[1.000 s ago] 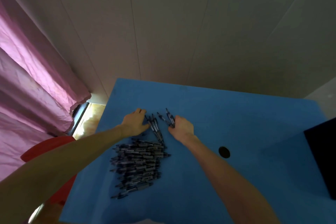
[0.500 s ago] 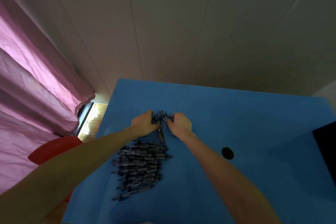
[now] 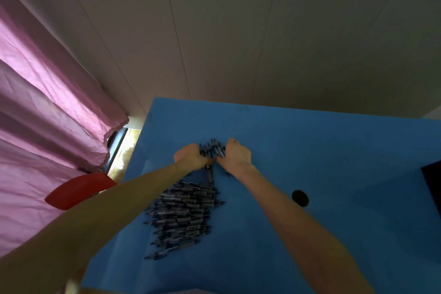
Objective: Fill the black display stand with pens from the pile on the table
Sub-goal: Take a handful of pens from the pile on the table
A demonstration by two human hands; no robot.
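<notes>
A pile of dark pens (image 3: 183, 212) lies on the blue table (image 3: 310, 150), left of centre. Just beyond the pile, my left hand (image 3: 189, 156) and my right hand (image 3: 236, 154) are pressed together around a small bunch of pens (image 3: 213, 149), fingers curled on it from both sides. The pen tips stick out past my knuckles. One pen (image 3: 210, 174) lies between the bunch and the pile. A corner of the black display stand (image 3: 433, 184) shows at the right edge.
A round black hole (image 3: 300, 197) sits in the table to the right of my right forearm. A pink curtain (image 3: 47, 107) hangs at the left, with a red chair (image 3: 78, 190) below it. A pale wall stands behind the table.
My hands have swept inward from apart and closed on the loose pens between them, gathering them into one bunch.
</notes>
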